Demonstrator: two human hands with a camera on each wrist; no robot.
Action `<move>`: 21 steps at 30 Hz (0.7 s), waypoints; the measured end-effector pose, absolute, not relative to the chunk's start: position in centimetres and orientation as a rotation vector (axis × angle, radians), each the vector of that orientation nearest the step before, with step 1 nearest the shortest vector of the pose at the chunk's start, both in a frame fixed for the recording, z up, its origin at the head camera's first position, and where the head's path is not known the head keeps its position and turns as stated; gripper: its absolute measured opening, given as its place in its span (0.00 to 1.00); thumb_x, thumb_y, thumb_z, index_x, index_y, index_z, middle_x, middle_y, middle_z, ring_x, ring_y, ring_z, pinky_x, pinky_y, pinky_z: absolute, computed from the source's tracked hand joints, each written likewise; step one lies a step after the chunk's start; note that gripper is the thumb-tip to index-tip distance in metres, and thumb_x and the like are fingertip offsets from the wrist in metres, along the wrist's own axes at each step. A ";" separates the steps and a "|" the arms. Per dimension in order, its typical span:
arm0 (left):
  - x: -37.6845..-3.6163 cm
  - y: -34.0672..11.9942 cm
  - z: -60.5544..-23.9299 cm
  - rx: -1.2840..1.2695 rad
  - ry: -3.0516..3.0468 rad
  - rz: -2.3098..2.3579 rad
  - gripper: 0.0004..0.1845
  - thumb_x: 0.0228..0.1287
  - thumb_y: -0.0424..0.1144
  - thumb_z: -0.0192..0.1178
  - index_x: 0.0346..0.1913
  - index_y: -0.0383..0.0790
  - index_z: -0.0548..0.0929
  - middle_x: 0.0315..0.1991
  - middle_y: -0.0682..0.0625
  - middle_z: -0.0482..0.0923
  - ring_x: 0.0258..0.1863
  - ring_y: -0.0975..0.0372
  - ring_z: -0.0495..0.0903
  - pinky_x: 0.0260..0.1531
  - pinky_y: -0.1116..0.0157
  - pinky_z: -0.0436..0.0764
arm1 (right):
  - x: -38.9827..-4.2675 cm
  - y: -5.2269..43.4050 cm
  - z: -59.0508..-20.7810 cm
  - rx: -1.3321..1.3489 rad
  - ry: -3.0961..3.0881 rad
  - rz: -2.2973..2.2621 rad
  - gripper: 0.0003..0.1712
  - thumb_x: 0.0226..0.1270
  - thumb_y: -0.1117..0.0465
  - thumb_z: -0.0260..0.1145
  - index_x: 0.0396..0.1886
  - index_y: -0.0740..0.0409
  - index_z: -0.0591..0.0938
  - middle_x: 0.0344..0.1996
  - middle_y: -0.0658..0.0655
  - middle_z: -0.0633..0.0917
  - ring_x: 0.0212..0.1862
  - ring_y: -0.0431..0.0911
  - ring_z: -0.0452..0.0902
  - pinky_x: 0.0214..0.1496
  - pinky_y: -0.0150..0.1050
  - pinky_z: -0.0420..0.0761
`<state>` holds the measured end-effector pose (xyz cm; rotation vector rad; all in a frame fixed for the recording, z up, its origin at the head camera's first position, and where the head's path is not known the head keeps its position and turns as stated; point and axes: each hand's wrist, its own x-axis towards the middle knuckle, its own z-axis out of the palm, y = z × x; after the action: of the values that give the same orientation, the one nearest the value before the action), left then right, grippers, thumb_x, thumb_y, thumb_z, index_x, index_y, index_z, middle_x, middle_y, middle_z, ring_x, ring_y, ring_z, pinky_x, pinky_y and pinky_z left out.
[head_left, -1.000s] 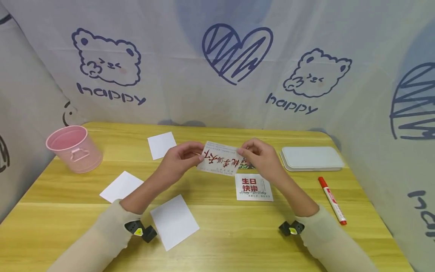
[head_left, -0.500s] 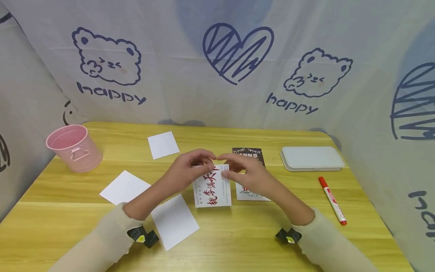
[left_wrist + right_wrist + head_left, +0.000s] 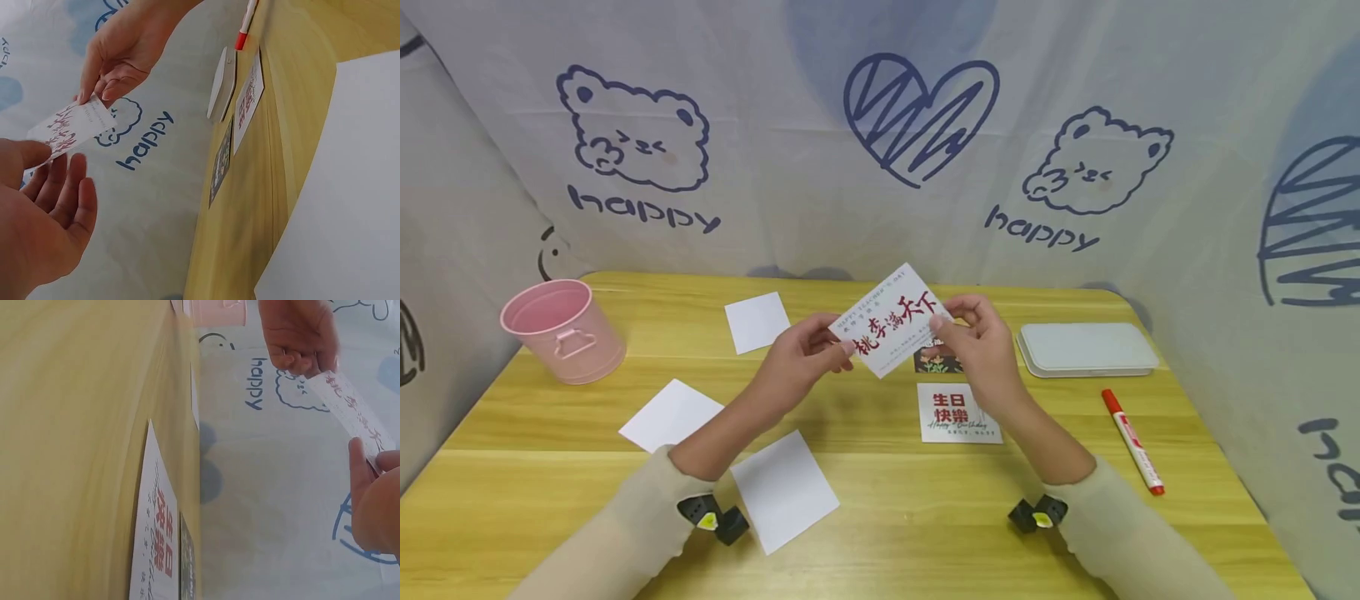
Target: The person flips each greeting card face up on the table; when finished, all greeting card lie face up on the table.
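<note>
A white greeting card (image 3: 895, 321) with red characters is held above the table, tilted with its right end higher. My left hand (image 3: 797, 358) pinches its lower left corner between thumb and fingers. At the opposite edge my right hand (image 3: 988, 350) pinches it the same way. In the left wrist view the card (image 3: 72, 128) spans the gap between both hands. Below the right hand lie a birthday card (image 3: 951, 414) with red characters and, partly hidden behind the held card, a dark floral card (image 3: 938, 361).
Three blank-looking white cards, at the back (image 3: 757, 322), left (image 3: 670, 414) and front (image 3: 786, 492), lie on the wooden table (image 3: 925, 525). A pink bucket (image 3: 568, 342) stands at left. At right are a white case (image 3: 1087, 350) and a red-capped marker (image 3: 1132, 442).
Both hands have turned the card, first to an upright reading sideways, then to a slant with its writing the right way up. The hands have moved apart again.
</note>
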<state>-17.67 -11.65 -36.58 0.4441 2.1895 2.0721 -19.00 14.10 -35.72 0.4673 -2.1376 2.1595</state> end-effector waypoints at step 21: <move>-21.9 -14.0 -37.5 0.466 2.567 1.615 0.16 0.72 0.37 0.60 0.60 0.42 0.82 0.42 0.43 0.84 0.37 0.51 0.79 0.38 0.60 0.79 | -23.6 14.7 -37.4 0.594 -2.646 1.689 0.19 0.74 0.58 0.64 0.62 0.52 0.80 0.41 0.59 0.83 0.37 0.54 0.83 0.47 0.58 0.84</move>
<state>-21.89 -13.96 -37.46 0.4664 2.5674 1.6147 -23.55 14.74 -37.43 0.5936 -2.6461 1.6892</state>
